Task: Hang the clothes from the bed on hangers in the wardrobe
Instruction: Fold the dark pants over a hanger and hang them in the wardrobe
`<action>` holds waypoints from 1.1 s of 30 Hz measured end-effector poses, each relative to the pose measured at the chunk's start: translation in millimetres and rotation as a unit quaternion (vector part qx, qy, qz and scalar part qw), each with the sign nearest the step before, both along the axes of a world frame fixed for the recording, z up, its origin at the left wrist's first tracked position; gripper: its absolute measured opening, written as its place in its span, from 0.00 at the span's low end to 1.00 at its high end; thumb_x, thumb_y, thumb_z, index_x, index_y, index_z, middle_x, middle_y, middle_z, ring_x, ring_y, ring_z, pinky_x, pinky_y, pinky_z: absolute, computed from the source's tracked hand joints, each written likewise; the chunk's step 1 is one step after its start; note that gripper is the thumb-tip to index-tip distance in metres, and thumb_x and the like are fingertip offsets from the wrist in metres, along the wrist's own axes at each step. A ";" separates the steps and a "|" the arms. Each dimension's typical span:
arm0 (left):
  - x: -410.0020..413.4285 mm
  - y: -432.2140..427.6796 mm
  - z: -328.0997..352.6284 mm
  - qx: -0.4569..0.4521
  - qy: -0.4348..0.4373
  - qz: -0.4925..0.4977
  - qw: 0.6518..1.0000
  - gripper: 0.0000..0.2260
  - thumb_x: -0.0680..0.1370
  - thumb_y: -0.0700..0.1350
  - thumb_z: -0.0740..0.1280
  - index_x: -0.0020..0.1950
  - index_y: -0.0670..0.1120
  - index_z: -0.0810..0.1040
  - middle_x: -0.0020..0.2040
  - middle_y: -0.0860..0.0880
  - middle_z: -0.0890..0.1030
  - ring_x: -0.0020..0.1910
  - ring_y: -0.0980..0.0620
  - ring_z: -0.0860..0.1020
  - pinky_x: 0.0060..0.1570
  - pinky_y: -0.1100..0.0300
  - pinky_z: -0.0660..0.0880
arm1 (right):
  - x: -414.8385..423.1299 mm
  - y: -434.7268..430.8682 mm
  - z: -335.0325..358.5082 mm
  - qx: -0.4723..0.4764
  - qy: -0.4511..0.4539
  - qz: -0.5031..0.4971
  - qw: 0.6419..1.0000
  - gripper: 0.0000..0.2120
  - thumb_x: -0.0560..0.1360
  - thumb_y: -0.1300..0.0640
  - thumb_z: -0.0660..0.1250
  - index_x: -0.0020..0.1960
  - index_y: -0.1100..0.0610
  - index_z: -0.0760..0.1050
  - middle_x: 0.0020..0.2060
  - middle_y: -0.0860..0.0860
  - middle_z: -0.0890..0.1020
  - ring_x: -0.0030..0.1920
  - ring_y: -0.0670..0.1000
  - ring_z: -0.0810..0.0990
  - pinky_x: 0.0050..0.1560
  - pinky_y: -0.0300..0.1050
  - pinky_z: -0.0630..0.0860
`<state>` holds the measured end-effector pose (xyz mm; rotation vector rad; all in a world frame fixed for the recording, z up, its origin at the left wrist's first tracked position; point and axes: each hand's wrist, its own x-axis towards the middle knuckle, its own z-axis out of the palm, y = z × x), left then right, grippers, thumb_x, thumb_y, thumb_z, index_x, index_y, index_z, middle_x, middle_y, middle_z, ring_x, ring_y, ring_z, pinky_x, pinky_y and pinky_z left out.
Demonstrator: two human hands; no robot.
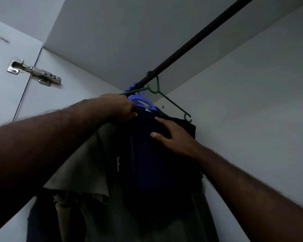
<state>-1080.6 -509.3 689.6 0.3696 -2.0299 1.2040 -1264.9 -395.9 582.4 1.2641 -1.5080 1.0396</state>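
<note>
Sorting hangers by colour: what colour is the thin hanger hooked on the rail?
Dark green; the thin hanger shows best in the head view.

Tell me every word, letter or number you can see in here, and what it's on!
Nothing here reads clearly.
White mark on the grey shirt: maybe part of a letter, cut off by a fold, unreadable.
Grey smudge near the top of the door: too blurred to read.
On the hinge: no stamp that can be read.
</note>
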 end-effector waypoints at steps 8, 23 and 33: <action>-5.9 -5.5 13.9 0.082 0.007 -0.160 0.984 0.09 0.82 0.47 0.62 0.53 0.44 0.79 0.53 0.42 0.80 0.47 0.47 0.75 0.50 0.55 0.71 | -9.2 -6.4 31.1 -0.044 0.015 -0.079 0.996 0.31 0.77 0.32 0.52 0.75 0.45 0.64 0.71 0.48 0.71 0.72 0.50 0.66 0.71 0.61 0.63; -5.7 -24.9 12.6 -0.008 0.025 -0.196 0.980 0.13 0.80 0.56 0.61 0.58 0.52 0.81 0.48 0.49 0.82 0.45 0.50 0.79 0.43 0.56 0.74 | 12.5 -24.9 85.2 -0.066 -0.005 -0.014 0.998 0.37 0.77 0.30 0.50 0.78 0.51 0.60 0.78 0.51 0.60 0.77 0.49 0.57 0.77 0.53 0.55; 0.9 -43.5 15.4 -0.011 0.027 -0.159 0.987 0.15 0.81 0.56 0.60 0.63 0.52 0.78 0.54 0.47 0.80 0.52 0.48 0.78 0.45 0.56 0.73 | 30.0 -48.3 115.8 -0.028 0.016 -0.002 0.999 0.26 0.81 0.38 0.54 0.71 0.53 0.69 0.64 0.49 0.73 0.64 0.47 0.71 0.59 0.41 0.65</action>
